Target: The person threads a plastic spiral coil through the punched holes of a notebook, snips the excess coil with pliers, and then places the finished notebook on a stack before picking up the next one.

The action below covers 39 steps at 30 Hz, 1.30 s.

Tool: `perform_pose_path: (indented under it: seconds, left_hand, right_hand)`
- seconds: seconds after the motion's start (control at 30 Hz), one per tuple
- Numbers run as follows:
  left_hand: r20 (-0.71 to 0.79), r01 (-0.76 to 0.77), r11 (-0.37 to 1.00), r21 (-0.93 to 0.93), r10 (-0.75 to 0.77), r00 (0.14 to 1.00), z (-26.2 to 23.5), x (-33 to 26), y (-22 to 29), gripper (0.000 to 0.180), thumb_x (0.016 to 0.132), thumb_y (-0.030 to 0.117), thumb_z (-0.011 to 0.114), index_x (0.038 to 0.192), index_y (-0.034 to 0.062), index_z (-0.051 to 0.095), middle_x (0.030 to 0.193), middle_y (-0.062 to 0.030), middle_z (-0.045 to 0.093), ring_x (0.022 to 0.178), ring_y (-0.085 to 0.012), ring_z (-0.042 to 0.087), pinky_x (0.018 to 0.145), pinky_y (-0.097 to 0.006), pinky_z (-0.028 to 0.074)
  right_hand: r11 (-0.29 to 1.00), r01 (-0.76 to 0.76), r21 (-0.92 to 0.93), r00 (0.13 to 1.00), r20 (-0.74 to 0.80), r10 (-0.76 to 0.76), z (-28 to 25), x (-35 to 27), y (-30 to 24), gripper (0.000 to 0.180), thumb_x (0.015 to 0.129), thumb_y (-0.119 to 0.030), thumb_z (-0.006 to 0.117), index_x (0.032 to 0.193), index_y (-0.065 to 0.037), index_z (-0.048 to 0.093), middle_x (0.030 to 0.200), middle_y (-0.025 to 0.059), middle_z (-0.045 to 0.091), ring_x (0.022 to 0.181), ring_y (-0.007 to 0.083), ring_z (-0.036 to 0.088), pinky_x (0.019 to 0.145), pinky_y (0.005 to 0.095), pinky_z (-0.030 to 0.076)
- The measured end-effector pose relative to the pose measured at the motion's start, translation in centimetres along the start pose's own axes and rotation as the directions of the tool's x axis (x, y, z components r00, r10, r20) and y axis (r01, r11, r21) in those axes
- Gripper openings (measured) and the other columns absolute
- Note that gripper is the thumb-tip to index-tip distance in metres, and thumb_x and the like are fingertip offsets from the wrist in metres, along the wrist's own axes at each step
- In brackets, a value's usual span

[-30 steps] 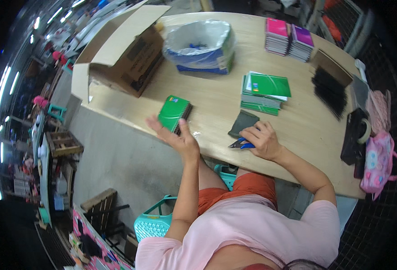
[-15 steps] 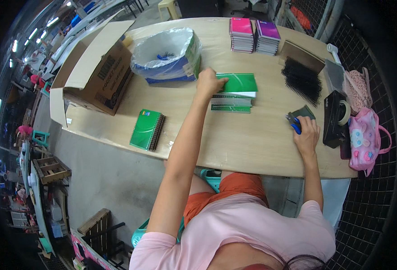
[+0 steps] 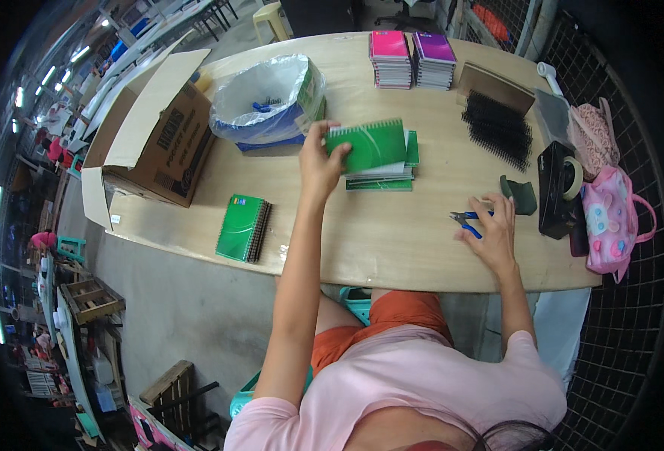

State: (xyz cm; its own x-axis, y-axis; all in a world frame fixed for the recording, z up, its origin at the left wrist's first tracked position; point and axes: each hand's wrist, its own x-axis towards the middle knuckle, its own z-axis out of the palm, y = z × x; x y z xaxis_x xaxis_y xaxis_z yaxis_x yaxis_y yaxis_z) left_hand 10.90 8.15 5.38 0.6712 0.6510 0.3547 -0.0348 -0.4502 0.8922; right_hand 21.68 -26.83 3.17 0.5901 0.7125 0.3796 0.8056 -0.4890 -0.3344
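Clearly, the left hand (image 3: pixel 321 167) had its fingers clamped on a notebook (image 3: pixel 373 147) at the green stack (image 3: pixel 385 184); the right hand (image 3: pixel 499 239) curled around the cutters (image 3: pixel 464 219) (gripping or not, I couldn't tell).

A loose, pale-pink, short-sleeved cloth top (image 3: pixel 415 376) with a wide, curved neckline fills the bottom centre of the frame, its soft folds gathering toward the waist. Plain rust-orange cloth shorts (image 3: pixel 415 314) show just above its hem. Thin, dark, curving strands (image 3: pixel 514 432) lie across the lower right of the top. The left hand (image 3: pixel 321 161) and right hand (image 3: pixel 495 234) are bare.
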Motion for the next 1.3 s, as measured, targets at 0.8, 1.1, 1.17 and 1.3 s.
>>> perform_pose_path:
  seconds: [0.8, 1.1, 1.17, 1.3]
  left_hand:
    - [-0.093, -0.068, 0.977, 0.2, 0.088, 0.992, 0.6, -14.8, -0.5, 0.015, 0.093, 0.003, 0.058, 0.108, 0.0043, 0.061, 0.103, -0.0136, 0.054, 0.093, -0.0272, 0.054, 0.081, -0.034, 0.047]
    - [-0.072, -0.058, 0.992, 0.115, 0.066, 0.995, 1.2, -14.7, 0.3, 0.015, 0.091, 0.0, 0.06, 0.105, 0.003, 0.061, 0.1, -0.015, 0.052, 0.093, -0.0306, 0.051, 0.078, -0.038, 0.047]
    - [-0.093, -0.092, 0.986, 0.138, 0.106, 0.99, 1.0, -14.6, 0.0, 0.015, 0.091, -0.001, 0.06, 0.105, 0.003, 0.061, 0.1, -0.0149, 0.052, 0.093, -0.0305, 0.051, 0.078, -0.038, 0.047]
    - [-0.107, -0.066, 0.989, 0.132, 0.08, 0.991, 0.7, -14.8, -0.2, 0.017, 0.088, 0.002, 0.065, 0.105, 0.0034, 0.061, 0.101, -0.0148, 0.05, 0.095, -0.0303, 0.05, 0.079, -0.038, 0.046]
  right_hand:
    - [0.674, -0.367, 0.641, 0.889, 0.029, 0.457, 4.1, 7.7, -2.6, 0.02, 0.092, -0.019, 0.069, 0.105, -0.005, 0.067, 0.102, 0.0092, 0.064, 0.097, 0.0153, 0.059, 0.087, 0.0285, 0.048]
    - [0.885, -0.359, -0.298, 0.928, -0.01, 0.373, 4.3, 12.9, 8.9, 0.02, 0.087, -0.018, 0.066, 0.1, -0.004, 0.065, 0.113, 0.0152, 0.059, 0.115, 0.0355, 0.053, 0.092, 0.0555, 0.047]
    - [0.904, -0.345, -0.254, 0.936, -0.028, 0.35, 4.5, 12.7, 8.6, 0.025, 0.088, -0.021, 0.065, 0.106, -0.004, 0.061, 0.116, 0.0153, 0.057, 0.117, 0.0363, 0.052, 0.093, 0.0589, 0.045]
    - [0.89, -0.332, -0.313, 0.914, 0.126, 0.385, 3.9, 12.6, 8.5, 0.026, 0.088, -0.02, 0.066, 0.107, -0.005, 0.058, 0.115, 0.0134, 0.058, 0.118, 0.0356, 0.051, 0.093, 0.0581, 0.044]
